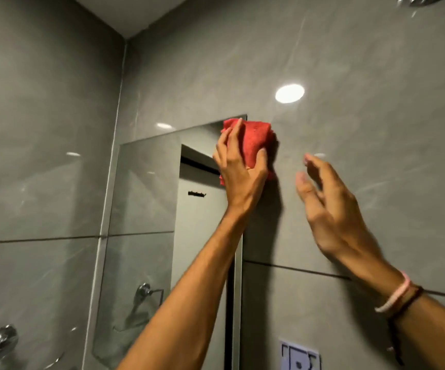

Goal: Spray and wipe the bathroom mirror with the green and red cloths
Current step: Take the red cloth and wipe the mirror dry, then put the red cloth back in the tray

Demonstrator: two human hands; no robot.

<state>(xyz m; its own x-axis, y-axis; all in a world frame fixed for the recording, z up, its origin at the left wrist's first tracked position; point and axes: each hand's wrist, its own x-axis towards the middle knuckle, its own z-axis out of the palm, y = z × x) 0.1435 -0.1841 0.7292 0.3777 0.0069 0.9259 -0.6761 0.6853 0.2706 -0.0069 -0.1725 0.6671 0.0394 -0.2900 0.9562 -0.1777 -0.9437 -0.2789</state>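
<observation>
The bathroom mirror (146, 198) hangs on the grey tiled wall, its top right corner near the middle of the view. My left hand (238, 169) presses a folded red cloth (256, 141) flat against that top right corner, with the cloth partly over the mirror's right edge. My right hand (331, 209) hovers open beside the wall tile to the right of the mirror, fingers spread and holding nothing. No green cloth or spray bottle is in view.
Grey glossy wall tiles (349, 129) surround the mirror. A chrome fitting (0, 339) with a glass shelf is at the lower left. A shower head (419, 0) peeks in at the top right. A small printed marker (300, 356) is stuck on the wall below.
</observation>
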